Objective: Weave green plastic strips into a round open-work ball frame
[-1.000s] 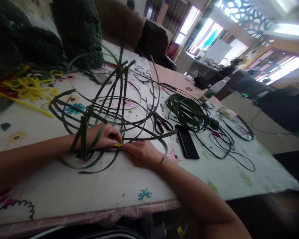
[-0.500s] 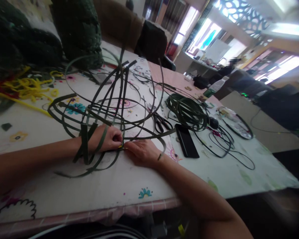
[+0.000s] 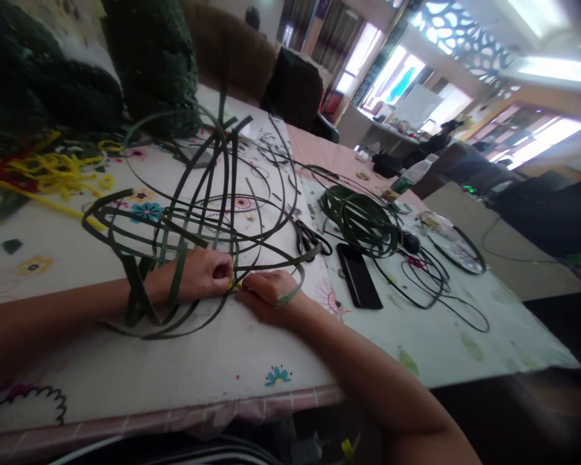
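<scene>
A loose lattice of dark green flat strips (image 3: 180,271) lies around my hands, with long ends arching up and looping over my left forearm. My left hand (image 3: 201,274) is closed in a pinch at the near edge of the lattice, pressing the strips at the table. Close beside it, my right hand (image 3: 271,294) has its thumb and fingers pinched together. A short yellow strand (image 3: 238,284) shows in the small gap between the two hands, its right end reaching my right fingertips. The exact grip points are partly hidden by my fingers.
Black-handled scissors (image 3: 310,242), a black phone (image 3: 359,276) and a coil of green strip (image 3: 358,219) lie to the right. Yellow cord (image 3: 62,173) is heaped at the left, before a dark green woven basket (image 3: 150,64). A person (image 3: 440,137) is far back.
More of the yellow strand shows between my hands. My left hand has shifted slightly left, and the loops over my left forearm have swung left and lower.
</scene>
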A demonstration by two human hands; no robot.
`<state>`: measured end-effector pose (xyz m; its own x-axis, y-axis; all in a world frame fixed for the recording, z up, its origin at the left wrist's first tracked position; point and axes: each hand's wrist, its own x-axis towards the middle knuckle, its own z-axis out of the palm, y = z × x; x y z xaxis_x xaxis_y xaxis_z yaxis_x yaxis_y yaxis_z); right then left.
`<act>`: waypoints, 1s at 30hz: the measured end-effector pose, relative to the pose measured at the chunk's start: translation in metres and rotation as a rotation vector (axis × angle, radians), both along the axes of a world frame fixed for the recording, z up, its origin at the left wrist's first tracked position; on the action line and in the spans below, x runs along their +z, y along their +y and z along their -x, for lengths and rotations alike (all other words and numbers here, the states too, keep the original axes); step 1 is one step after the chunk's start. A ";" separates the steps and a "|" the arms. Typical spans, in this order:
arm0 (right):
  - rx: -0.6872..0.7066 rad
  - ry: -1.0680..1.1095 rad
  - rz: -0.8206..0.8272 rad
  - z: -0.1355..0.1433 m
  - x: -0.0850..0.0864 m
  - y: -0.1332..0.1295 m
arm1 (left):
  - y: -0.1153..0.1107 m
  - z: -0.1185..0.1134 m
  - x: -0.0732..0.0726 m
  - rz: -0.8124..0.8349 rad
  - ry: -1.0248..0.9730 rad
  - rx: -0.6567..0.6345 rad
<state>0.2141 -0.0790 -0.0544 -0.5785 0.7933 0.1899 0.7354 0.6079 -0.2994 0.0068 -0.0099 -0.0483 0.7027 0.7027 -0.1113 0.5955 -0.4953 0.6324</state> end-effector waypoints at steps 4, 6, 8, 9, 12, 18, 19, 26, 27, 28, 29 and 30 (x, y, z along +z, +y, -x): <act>0.036 -0.013 0.026 -0.001 0.001 0.002 | 0.001 0.003 0.002 0.066 -0.049 0.061; 0.046 -0.023 0.031 -0.001 0.001 0.002 | 0.002 0.003 0.002 0.042 -0.042 0.059; 0.039 -0.031 0.022 -0.002 -0.001 0.003 | 0.002 0.001 0.002 0.051 -0.014 0.055; 0.027 -0.030 0.007 -0.002 -0.003 0.003 | 0.002 0.000 0.002 0.058 0.000 0.054; 0.011 -0.015 -0.052 -0.004 -0.009 0.003 | 0.001 -0.002 0.003 0.065 0.014 0.048; 0.048 -0.035 -0.028 -0.005 -0.008 0.002 | -0.003 0.000 0.007 0.032 0.019 0.039; 0.054 -0.037 -0.013 -0.004 -0.006 0.002 | -0.003 0.001 0.007 0.044 0.014 0.045; 0.042 -0.036 0.014 -0.001 -0.001 0.003 | 0.001 0.000 0.001 0.169 -0.019 0.070; 0.049 -0.038 0.009 -0.002 -0.002 0.003 | 0.001 -0.001 0.001 0.172 -0.011 0.063; 0.055 -0.037 0.001 -0.002 -0.002 0.003 | 0.002 -0.001 0.002 0.164 -0.007 0.059; 0.059 -0.035 -0.006 -0.003 -0.003 0.003 | 0.002 0.000 0.003 0.151 -0.005 0.051; 0.058 -0.031 -0.015 -0.003 -0.004 0.003 | 0.003 0.001 0.005 0.140 0.002 0.033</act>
